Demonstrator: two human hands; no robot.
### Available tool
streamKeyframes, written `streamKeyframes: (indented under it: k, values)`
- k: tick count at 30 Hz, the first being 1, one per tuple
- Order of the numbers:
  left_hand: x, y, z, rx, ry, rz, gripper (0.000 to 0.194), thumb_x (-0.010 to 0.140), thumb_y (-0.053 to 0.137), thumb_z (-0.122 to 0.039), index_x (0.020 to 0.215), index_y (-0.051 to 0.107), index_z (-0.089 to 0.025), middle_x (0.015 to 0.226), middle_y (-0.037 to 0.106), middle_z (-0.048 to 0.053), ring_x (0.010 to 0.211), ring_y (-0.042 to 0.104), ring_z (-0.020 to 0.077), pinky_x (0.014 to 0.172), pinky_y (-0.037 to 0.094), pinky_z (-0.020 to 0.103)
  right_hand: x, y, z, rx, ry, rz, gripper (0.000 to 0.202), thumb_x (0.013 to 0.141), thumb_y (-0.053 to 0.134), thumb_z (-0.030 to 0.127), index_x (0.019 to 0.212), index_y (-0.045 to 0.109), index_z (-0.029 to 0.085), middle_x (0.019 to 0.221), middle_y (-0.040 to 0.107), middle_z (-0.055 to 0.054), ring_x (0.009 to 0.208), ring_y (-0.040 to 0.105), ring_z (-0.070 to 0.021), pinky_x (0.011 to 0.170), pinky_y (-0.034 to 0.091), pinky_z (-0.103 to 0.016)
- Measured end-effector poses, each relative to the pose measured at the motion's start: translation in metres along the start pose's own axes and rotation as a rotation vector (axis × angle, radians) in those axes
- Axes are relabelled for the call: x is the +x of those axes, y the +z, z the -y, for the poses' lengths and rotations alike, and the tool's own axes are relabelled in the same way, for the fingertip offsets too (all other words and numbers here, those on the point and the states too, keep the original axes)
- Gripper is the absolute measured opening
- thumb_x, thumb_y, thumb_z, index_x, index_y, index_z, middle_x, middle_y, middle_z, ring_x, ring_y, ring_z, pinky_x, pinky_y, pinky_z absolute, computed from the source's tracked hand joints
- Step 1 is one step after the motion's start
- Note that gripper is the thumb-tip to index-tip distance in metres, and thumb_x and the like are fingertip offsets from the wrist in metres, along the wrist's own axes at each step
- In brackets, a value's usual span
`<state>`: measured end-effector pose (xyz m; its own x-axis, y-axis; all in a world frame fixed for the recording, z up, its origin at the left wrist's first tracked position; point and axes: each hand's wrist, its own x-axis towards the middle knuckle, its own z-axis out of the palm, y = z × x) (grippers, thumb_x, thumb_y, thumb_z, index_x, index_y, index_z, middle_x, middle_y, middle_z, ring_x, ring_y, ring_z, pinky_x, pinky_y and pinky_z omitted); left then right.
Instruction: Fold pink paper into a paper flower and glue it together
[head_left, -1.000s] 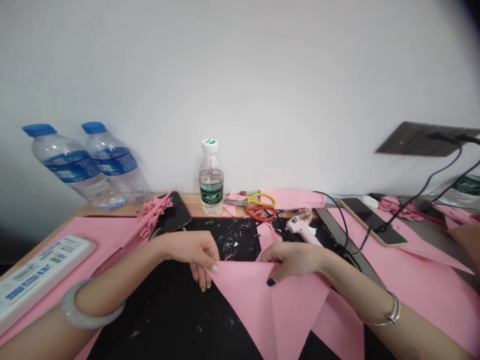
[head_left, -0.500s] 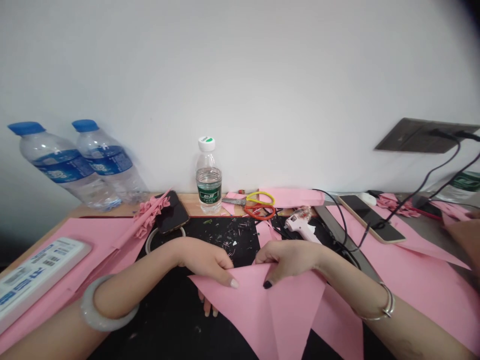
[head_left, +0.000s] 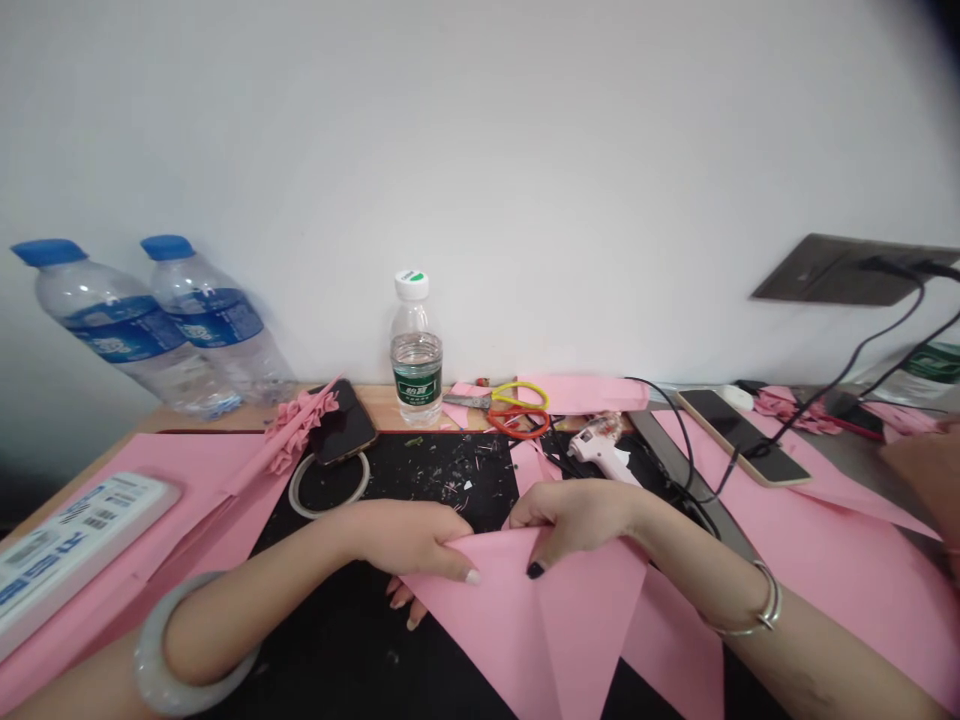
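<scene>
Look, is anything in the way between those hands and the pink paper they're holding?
Nothing visible is. The left hand and right hand both pinch the pink paper directly. The scissors and glue gun lie farther back, beyond it.

Partly folded pink paper tapers over the black mat.

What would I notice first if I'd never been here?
Probably the left hand and right hand, both gripping pink paper low in the middle. Behind them, yellow-and-red scissors lie right of a green-labelled water bottle. Two blue-capped bottles are at the left.
</scene>
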<state>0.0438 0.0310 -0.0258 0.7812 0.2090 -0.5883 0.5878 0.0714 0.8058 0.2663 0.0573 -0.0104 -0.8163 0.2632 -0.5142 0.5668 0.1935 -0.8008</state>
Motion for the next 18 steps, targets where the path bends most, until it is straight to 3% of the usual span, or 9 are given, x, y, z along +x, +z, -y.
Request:
streamKeyframes:
  k: [5, 12, 18]
  values:
    - [-0.004, 0.002, -0.003, 0.048, -0.015, -0.076, 0.024, 0.083, 0.041, -0.026, 0.061, 0.046, -0.019, 0.041, 0.053, -0.004, 0.028, 0.041, 0.0087, 0.03, 0.031, 0.016, 0.001, 0.002, -0.005, -0.058, 0.022, -0.026, 0.019, 0.072, 0.062, 0.024, 0.085, 0.063, 0.01, 0.07, 0.056, 0.001, 0.061, 0.05, -0.0105, 0.052, 0.037, -0.019]
    - [-0.008, -0.002, -0.002, 0.332, -0.027, -0.277, 0.023, 0.084, 0.043, -0.035, 0.066, 0.043, -0.02, 0.042, 0.051, -0.005, 0.031, 0.041, 0.0088, 0.033, 0.031, 0.016, 0.001, 0.008, -0.001, -0.302, 0.056, -0.227, 0.014, 0.071, 0.062, 0.023, 0.064, 0.053, 0.014, 0.058, 0.041, 0.006, 0.054, 0.039, -0.0075, 0.046, 0.026, -0.019]
    - [-0.008, -0.003, -0.006, 0.544, -0.062, -0.405, 0.027, 0.086, 0.039, -0.039, 0.068, 0.046, -0.02, 0.043, 0.052, -0.004, 0.03, 0.046, 0.0113, 0.033, 0.033, 0.019, -0.002, 0.014, 0.008, -0.377, 0.035, -0.369, 0.015, 0.071, 0.06, 0.014, 0.062, 0.048, 0.015, 0.059, 0.043, 0.006, 0.056, 0.042, -0.0076, 0.049, 0.028, -0.019]
